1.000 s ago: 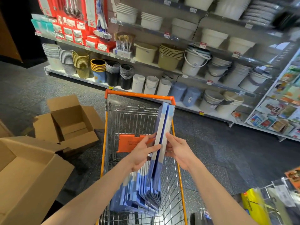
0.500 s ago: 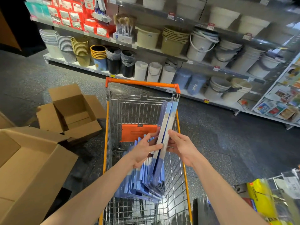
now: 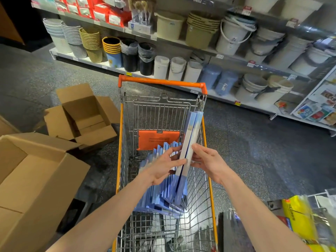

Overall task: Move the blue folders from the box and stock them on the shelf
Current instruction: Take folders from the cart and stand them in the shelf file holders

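The fingers of the left hand (image 3: 164, 165) and the right hand (image 3: 206, 160) press from either side on a thin upright bundle of blue folders (image 3: 189, 144), which looks like two, though the edge-on view leaves the count unsure. The bundle tilts, its top near the right wall of the trolley (image 3: 163, 110). Its lower end meets a fanned stack of further folders (image 3: 163, 199) leaning in the basket, too many and too overlapped to count. One orange flap (image 3: 158, 141) hangs on the trolley's far grille. Two open cardboard boxes lie on the floor to the left, a near box (image 3: 32, 179) and a far box (image 3: 83, 113). Beyond stands a shelf (image 3: 181, 42) of buckets and bins. Compared with half a second earlier, the hands grip the same bundle the same way; the whole view has drifted, with the shelf sitting lower in frame.
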The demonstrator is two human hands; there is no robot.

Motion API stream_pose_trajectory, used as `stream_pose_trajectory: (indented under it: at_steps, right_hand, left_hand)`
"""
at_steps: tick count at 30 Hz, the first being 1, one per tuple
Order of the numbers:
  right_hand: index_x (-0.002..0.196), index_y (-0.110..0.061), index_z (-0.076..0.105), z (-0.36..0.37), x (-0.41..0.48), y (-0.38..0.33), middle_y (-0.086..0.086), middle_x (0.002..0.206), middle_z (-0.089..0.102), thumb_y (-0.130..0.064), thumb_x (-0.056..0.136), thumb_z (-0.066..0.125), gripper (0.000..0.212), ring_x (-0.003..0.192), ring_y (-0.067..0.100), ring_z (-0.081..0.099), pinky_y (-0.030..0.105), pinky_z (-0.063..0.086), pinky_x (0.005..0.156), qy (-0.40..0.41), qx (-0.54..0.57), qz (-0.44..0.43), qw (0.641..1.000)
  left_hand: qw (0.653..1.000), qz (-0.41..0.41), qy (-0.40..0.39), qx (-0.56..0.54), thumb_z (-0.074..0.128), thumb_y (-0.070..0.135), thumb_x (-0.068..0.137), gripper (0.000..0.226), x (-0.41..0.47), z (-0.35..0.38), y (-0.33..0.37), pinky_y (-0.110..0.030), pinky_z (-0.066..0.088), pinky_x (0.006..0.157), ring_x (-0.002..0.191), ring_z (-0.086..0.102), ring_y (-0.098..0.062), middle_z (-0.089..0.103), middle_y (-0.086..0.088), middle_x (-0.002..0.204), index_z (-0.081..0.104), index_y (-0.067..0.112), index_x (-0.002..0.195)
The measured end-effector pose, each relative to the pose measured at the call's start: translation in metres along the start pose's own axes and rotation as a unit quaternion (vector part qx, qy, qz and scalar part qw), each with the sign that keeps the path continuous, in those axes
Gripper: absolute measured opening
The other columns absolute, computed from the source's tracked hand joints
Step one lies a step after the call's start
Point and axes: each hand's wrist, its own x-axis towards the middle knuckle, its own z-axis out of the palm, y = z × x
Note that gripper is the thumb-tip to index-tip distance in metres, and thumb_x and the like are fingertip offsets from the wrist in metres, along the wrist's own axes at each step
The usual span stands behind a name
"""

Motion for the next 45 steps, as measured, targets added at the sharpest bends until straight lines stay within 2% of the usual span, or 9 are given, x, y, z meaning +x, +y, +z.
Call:
stream_pose_trajectory:
  at_steps: [7,12,16,21,27,32,35,40,45]
  right_hand:
    - [0.121,-0.015,0.07,-0.001,-0.006,0.001,0.013,0.113,0.074,-0.03,0.1,0.055,0.03,0.107,0.031,0.069,0.042,0.055,0.094,-0.005,-0.014,0.009,1.0]
    - [0.122,-0.015,0.07,0.004,-0.018,-0.002,0.011,0.111,0.074,-0.034,0.097,0.059,0.033,0.107,0.032,0.069,0.045,0.055,0.094,0.038,-0.014,0.019,0.999]
    - [0.116,-0.023,0.073,0.016,-0.034,-0.014,-0.001,0.107,0.076,-0.058,0.072,0.081,0.057,0.094,0.02,0.074,0.043,0.059,0.087,0.172,-0.057,-0.011,0.983]
    - [0.068,-0.019,0.073,0.009,-0.069,-0.046,-0.007,0.055,0.063,-0.035,0.078,0.078,0.02,0.052,0.005,0.053,0.012,0.039,0.047,0.41,-0.159,-0.118,0.89]
    - [0.069,0.01,0.054,-0.044,-0.15,-0.096,0.005,0.059,0.032,-0.043,0.068,0.075,0.057,0.061,0.016,0.025,0.032,0.023,0.056,0.47,-0.138,-0.173,0.855]
    - [0.078,0.011,0.061,-0.071,-0.266,-0.147,0.019,0.062,0.045,-0.044,0.077,0.08,0.058,0.057,0.016,0.042,0.029,0.036,0.059,0.436,-0.06,-0.236,0.866]
    - [0.085,-0.009,0.077,-0.069,-0.319,-0.167,0.005,0.087,0.077,-0.028,0.087,0.076,0.019,0.084,0.026,0.074,0.041,0.06,0.081,0.424,-0.042,-0.265,0.865]
    - [0.102,-0.002,0.075,-0.062,-0.439,-0.189,0.012,0.105,0.075,-0.034,0.082,0.079,0.038,0.098,0.032,0.072,0.055,0.055,0.094,0.454,0.003,-0.333,0.826]
    - [0.107,-0.009,0.074,-0.046,-0.564,-0.187,0.006,0.104,0.076,-0.031,0.088,0.073,0.029,0.092,0.024,0.072,0.041,0.059,0.084,0.459,0.006,-0.399,0.794]
  left_hand:
    - [1.0,-0.022,-0.012,0.013,0.076,0.024,0.086,0.057,-0.007,0.0,0.003,-0.068,0.016,0.117,0.132,0.054,-0.024,0.069,0.007,0.128,0.049,0.035,0.134]
    - [1.0,-0.003,-0.011,0.014,0.069,0.014,0.093,0.051,-0.017,0.013,0.01,-0.049,0.045,0.102,0.121,0.062,-0.021,0.07,0.005,0.126,0.048,0.03,0.137]
    - [0.998,0.029,-0.033,0.053,0.07,0.012,0.093,0.05,-0.025,0.039,0.017,-0.033,0.052,0.098,0.11,0.064,-0.003,0.069,0.013,0.123,0.05,0.035,0.133]
    - [0.973,0.082,-0.13,0.175,0.072,0.007,0.091,0.06,-0.038,0.079,0.048,-0.003,0.044,0.092,0.104,0.053,0.025,0.058,0.03,0.12,0.043,0.037,0.135]
    - [0.972,0.155,-0.051,0.168,0.069,0.018,0.094,0.033,-0.029,0.123,0.107,-0.018,0.052,0.085,0.084,0.072,-0.004,0.073,-0.005,0.106,0.066,0.011,0.126]
    - [0.953,0.219,0.035,0.205,0.072,0.086,0.054,0.082,-0.038,0.187,0.153,-0.026,0.048,0.066,0.078,0.061,-0.01,0.07,0.004,0.081,0.066,0.011,0.087]
    - [0.975,0.158,0.005,0.156,0.08,0.082,0.049,0.092,-0.071,0.223,0.181,-0.032,0.057,0.08,0.092,0.069,-0.015,0.073,0.004,0.102,0.067,0.01,0.105]
    - [0.973,0.198,-0.097,0.064,0.092,0.046,0.064,0.054,-0.151,0.314,0.201,-0.036,0.061,0.081,0.087,0.076,-0.021,0.079,-0.003,0.096,0.075,0.01,0.101]
    - [0.962,0.234,-0.135,0.025,0.094,0.046,0.06,0.056,-0.245,0.399,0.2,-0.034,0.061,0.077,0.084,0.077,-0.019,0.079,-0.003,0.094,0.075,0.011,0.1]
